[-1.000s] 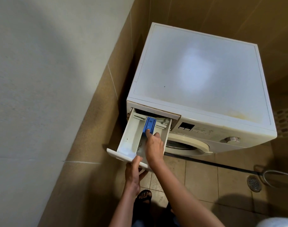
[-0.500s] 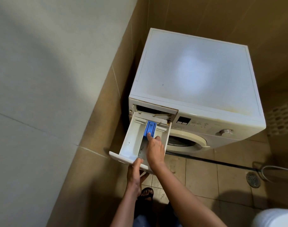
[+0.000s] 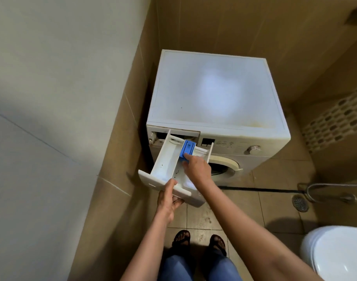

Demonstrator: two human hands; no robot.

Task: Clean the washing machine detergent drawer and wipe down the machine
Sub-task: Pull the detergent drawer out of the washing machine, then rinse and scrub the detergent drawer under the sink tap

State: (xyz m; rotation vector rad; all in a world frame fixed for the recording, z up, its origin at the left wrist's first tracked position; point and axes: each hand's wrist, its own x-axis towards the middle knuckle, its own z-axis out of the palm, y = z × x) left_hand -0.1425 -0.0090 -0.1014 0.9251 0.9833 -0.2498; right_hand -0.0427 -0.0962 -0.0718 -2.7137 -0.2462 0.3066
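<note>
A white front-loading washing machine (image 3: 214,94) stands in a tiled corner. Its white detergent drawer (image 3: 165,163) is pulled far out and slants toward me, with dark specks on its floor. A blue insert (image 3: 188,148) sits in the drawer's middle compartment. My left hand (image 3: 168,199) grips the drawer's front panel from below, thumb on top. My right hand (image 3: 197,169) reaches into the drawer with a fingertip pressing on the blue insert's near end.
A tiled wall runs close along the machine's left side. A white toilet lid (image 3: 335,252) is at the lower right. A floor drain (image 3: 299,202) and a metal hose (image 3: 325,186) lie right of the machine. My sandalled feet (image 3: 200,242) stand on the tiled floor.
The drawer has come farther out of the machine and now slants more. My right fingertip stays on the blue insert and my left hand keeps its grip. The view has pulled back.
</note>
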